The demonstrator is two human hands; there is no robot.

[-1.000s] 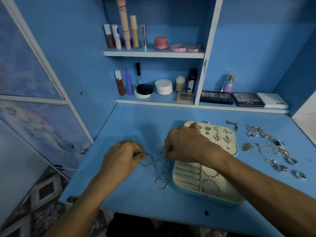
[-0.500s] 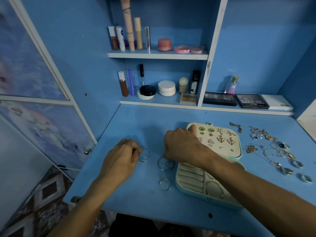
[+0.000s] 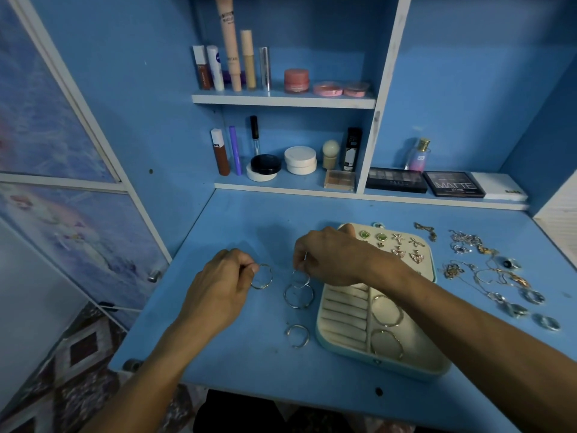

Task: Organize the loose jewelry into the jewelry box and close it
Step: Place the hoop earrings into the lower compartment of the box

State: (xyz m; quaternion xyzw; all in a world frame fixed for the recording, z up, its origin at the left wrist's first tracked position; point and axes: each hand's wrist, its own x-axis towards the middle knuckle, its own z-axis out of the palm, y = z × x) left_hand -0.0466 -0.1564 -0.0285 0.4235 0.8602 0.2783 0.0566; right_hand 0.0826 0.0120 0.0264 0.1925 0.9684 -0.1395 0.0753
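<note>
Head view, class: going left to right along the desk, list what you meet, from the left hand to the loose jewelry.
left hand → pinched bangle → bangle lying flat on the desk → open jewelry box → loose jewelry pile

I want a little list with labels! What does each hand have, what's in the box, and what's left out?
left hand: pinches thin bangle
right hand: pinches small hoop over big bangle on desk
jewelry box: open, two bangles inside
left out: cuff bangle beside box; chains and rings on its right
</note>
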